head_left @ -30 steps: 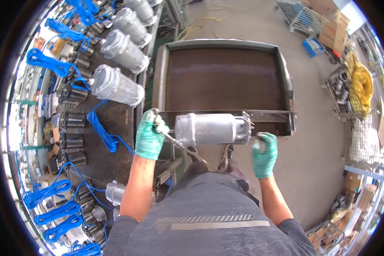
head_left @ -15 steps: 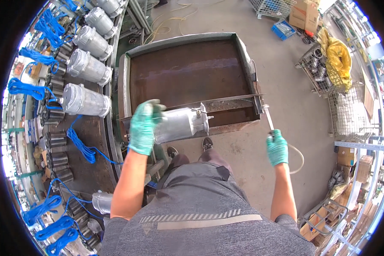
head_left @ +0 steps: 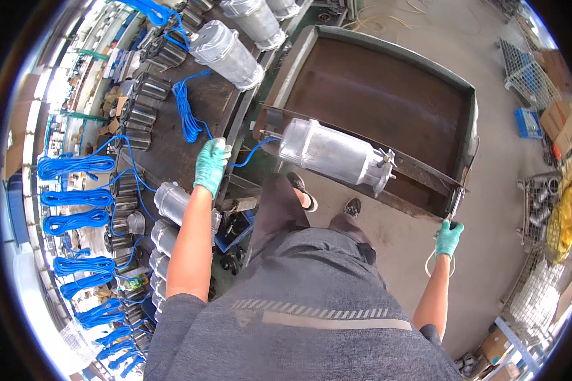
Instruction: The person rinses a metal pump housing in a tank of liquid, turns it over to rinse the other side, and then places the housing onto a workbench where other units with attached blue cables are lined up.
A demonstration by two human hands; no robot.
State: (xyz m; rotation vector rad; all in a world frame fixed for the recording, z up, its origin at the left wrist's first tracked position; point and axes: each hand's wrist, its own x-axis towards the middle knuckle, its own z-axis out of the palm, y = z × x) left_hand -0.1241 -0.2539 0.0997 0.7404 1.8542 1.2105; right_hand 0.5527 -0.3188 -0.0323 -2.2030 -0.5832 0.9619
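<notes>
A silver cylindrical motor housing (head_left: 333,152) lies on its side across the near part of the metal tank, its flanged end with a small valve-like fitting pointing right. From its left end runs a blue cable (head_left: 253,152) toward my left hand (head_left: 211,166), which wears a green glove. That hand's fingers are curled where the cable passes, between the housing and the workbench. My right hand (head_left: 448,239), also gloved in green, is closed around a pale hose (head_left: 429,263) with a straight metal end piece, beside the tank's near right corner.
The rusty-brown metal tank (head_left: 473,127) stands ahead. Along the left, a workbench (head_left: 225,105) carries several silver housings (head_left: 225,54) and coiled blue cables (head_left: 185,108). On the right are wire cages (head_left: 540,209), a yellow sheet (head_left: 564,222) and a blue crate (head_left: 528,123).
My left hand has moved off the housing and left to the blue cable. My right hand has brought the hose's end to the tank's corner. The view has turned left.
</notes>
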